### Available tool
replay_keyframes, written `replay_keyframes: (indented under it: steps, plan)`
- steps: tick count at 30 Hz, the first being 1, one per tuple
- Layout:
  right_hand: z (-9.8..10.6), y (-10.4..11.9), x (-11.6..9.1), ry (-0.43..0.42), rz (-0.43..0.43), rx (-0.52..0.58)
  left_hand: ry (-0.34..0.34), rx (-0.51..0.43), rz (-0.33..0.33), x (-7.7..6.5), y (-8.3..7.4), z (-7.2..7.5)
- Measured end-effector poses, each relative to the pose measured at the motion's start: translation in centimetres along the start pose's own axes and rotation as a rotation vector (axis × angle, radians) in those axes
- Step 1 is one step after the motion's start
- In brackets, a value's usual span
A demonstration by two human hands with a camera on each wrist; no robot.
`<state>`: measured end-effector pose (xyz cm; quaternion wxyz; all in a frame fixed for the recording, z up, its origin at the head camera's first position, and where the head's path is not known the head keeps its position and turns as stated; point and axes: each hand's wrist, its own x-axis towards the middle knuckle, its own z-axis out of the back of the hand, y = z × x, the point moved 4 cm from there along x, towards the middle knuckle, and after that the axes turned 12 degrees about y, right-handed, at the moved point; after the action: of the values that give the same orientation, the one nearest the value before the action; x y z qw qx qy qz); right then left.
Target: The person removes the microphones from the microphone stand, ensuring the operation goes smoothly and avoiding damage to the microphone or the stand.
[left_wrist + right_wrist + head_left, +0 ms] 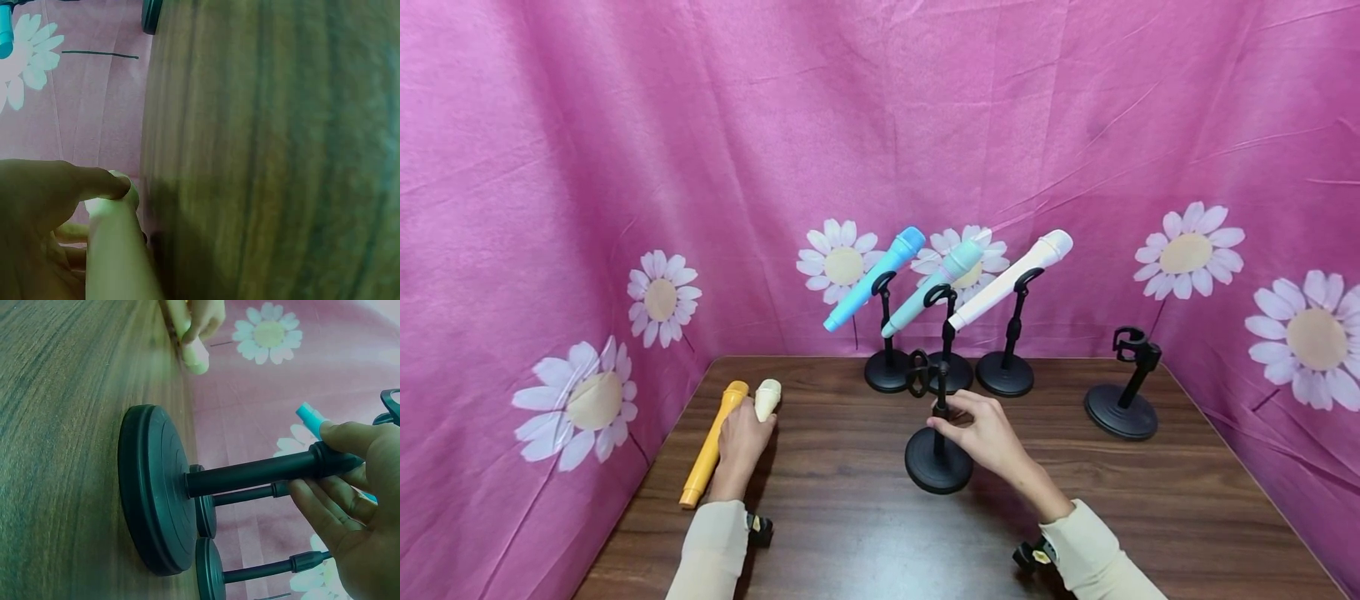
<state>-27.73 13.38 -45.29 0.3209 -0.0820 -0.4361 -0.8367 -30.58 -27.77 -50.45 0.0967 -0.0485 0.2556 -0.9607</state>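
My left hand [743, 440] grips a cream microphone [767, 400] at the left of the table. The left wrist view shows the thumb across the microphone [115, 256] near its head. Beside that hand lies a yellow-orange microphone [706, 458]. Around the pole of a black microphone stand [940, 467], my right hand [988, 433] closes its thumb and fingers. The stand is upright, its clip at the top holding nothing. In the right wrist view, the round base of the stand [159, 494] shows; I cannot tell whether it touches the table.
Behind stand several black stands; three hold a blue microphone [874, 279], a mint-green microphone [932, 287] and a white microphone [1011, 279]. A bare-clipped stand [1123, 410] is at the right. A pink flowered curtain [775, 125] hangs behind the wooden table [850, 517].
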Motion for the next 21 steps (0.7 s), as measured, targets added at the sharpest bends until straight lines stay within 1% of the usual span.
replay_keyframes:
  steps: [9, 21]
  plan:
    - [-0.04, -0.07, 0.03, -0.002, 0.002, -0.007, 0.006, 0.026, 0.023, -0.25, 0.07, -0.18]
    - [-0.12, -0.15, 0.01, -0.005, 0.003, -0.002, 0.014, 0.024, 0.018, -0.28, -0.15, -0.10]
